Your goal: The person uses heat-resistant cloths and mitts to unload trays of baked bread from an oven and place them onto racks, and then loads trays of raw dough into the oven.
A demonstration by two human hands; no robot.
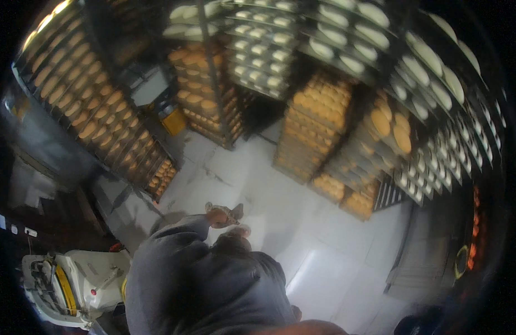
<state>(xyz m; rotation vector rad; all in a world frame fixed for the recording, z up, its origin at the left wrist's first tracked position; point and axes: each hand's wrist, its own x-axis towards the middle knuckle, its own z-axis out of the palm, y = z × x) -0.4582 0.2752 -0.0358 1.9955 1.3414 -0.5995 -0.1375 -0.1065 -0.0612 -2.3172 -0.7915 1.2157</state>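
My left hand point(217, 217) reaches out from a grey sleeve, its fingers closed on a crumpled, mottled cloth point(232, 214). Beyond the hand and cloth lies the pale tiled floor. Close beside the cloth shows a small, blurred, skin-toned shape point(242, 230); I cannot tell what it is. A bare stretch of arm point(305, 328), seemingly my right, crosses the lower edge, but its fingers cannot be made out. My grey shirt point(207, 279) covers much of the lower middle.
Tall racks of browned loaves point(85, 100) stand left. Stacked trays of browned bread point(313, 128) and racks of pale dough point(263, 50) line the far and right sides. A white machine point(90, 279) is at lower left, a yellow crate point(173, 120) between racks, and glowing red-orange spots point(474, 234) at right.
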